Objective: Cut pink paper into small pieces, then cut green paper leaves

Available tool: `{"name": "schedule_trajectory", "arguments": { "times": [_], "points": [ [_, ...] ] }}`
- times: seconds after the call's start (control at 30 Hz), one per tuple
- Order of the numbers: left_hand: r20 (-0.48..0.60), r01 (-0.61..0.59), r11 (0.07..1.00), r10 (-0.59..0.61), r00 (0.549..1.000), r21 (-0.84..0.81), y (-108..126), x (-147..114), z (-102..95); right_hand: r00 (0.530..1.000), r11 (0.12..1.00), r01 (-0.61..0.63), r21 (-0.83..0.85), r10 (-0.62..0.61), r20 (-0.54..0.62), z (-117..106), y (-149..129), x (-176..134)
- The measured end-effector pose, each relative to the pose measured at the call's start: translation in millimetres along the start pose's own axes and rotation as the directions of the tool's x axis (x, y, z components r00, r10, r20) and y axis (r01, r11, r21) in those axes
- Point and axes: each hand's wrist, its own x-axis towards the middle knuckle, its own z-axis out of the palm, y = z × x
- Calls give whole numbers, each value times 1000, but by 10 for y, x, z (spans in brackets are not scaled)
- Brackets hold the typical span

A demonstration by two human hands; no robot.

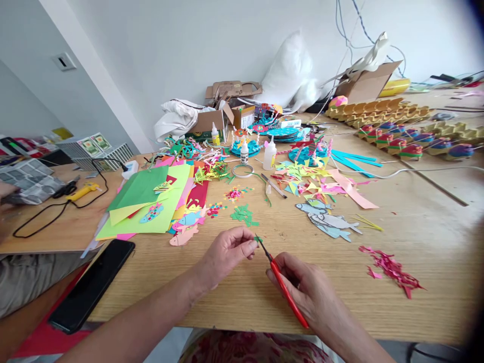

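Observation:
My right hand (pixel 302 285) is wrapped round red-handled scissors (pixel 283 287), their dark tips pointing up and left. Between the thumb and fingers of my left hand (pixel 236 247) is a small piece of green paper (pixel 259 239), and the scissor tips meet it. Just beyond my left hand lies a pile of small green paper cuttings (pixel 244 215). Small round paper dots (pixel 216 209) in mixed colours are scattered behind it. Paper fish in pink and blue (pixel 184 235) lie to the left, and grey-blue paper fish (pixel 333 222) lie to the right.
Coloured paper sheets (pixel 139 186) and a black phone (pixel 93 285) are at left. Pink-red paper scraps (pixel 395 269) lie at right. Glue bottles (pixel 269 155), a pen (pixel 274 186) and a tape ring (pixel 242 171) stand or lie mid-table. Egg trays (pixel 378 112) sit at the back right.

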Motion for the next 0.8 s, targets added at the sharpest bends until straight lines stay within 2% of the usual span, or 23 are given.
{"name": "schedule_trajectory", "arguments": {
  "times": [0.4,0.8],
  "points": [
    [-37,1,1000,-1,999,0,13,-7,-17,1000,1000,18,-18,-18,5,31,16,-14],
    [-29,-31,999,32,999,30,-4,4,-56,999,997,29,-65,-28,16,22,37,-38]
  ]
}}
